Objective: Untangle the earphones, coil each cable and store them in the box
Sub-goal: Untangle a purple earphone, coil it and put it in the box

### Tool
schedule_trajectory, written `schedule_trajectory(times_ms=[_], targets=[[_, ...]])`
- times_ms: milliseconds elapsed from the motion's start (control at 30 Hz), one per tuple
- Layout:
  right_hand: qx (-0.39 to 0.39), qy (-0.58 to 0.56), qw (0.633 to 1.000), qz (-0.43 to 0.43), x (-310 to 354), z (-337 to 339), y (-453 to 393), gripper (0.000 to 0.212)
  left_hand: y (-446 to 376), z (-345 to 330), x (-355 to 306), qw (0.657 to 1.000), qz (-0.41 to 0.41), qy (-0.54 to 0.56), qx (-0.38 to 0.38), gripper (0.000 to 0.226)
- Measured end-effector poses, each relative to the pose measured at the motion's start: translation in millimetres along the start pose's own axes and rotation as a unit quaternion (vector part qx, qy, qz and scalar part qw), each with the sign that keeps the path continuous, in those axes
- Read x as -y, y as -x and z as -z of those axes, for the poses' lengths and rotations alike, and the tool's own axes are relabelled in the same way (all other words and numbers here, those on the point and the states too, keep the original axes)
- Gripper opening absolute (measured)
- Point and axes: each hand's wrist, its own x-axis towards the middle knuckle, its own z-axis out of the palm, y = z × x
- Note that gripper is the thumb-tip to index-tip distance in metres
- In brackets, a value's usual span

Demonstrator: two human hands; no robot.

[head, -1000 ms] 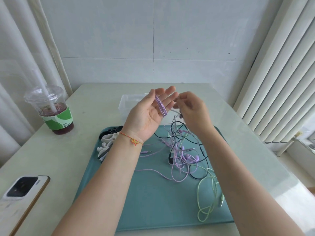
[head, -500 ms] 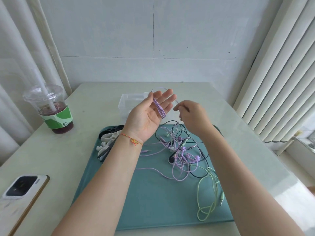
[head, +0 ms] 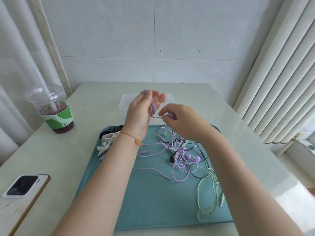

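My left hand (head: pixel 143 109) is raised over the far edge of the teal mat (head: pixel 153 201), with a purple earphone cable (head: pixel 152 106) wound in several loops round its fingers. My right hand (head: pixel 180 121) pinches the free end of that cable close to the left palm; a purple earbud shows at its fingertips. Below lies a tangle of purple, black and green earphones (head: pixel 180 155), with a pale green cable (head: pixel 209 193) trailing toward the front right. The clear plastic box (head: pixel 126 103) stands behind my hands, partly hidden.
A plastic cup with a dark drink (head: pixel 51 109) stands at the back left. A phone (head: pixel 20 193) lies face down at the front left. White and black cable holders (head: pixel 109 140) sit at the mat's left corner. Blinds hang on the right.
My left hand turned from palm-up to edge-on, with its fingers bent over the loops. My right hand carried the cable end down and in toward the left palm.
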Motion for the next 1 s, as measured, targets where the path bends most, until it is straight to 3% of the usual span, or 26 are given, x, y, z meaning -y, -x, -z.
schedule_trajectory(times_ms=[133, 333, 467, 600, 1000], targets=[[-0.053, -0.008, 0.999, 0.01, 0.2, 3.1, -1.0, 0.014, 1.0, -2.4, 11.6, 0.981, -0.002, -0.188, 0.04, 0.03], [-0.034, -0.023, 0.999, -0.015, -2.3, 0.5, -1.4, 0.009, 7.5, -4.1, 8.4, 0.966, 0.08, -0.233, 0.083, 0.039], [-0.019, -0.001, 1.0, -0.018, -5.9, -3.7, -1.5, 0.018, 13.7, -7.6, 3.2, 0.927, 0.136, -0.334, 0.102, 0.052], [-0.02, -0.001, 0.999, 0.025, -9.2, -8.4, -2.3, 0.018, 15.3, -7.7, 3.4, 0.927, 0.198, -0.308, 0.082, 0.063], [0.035, 0.006, 0.998, 0.056, -8.0, -15.2, -3.0, 0.012, 9.3, 1.5, 9.3, 0.925, 0.215, -0.31, 0.038, 0.079]])
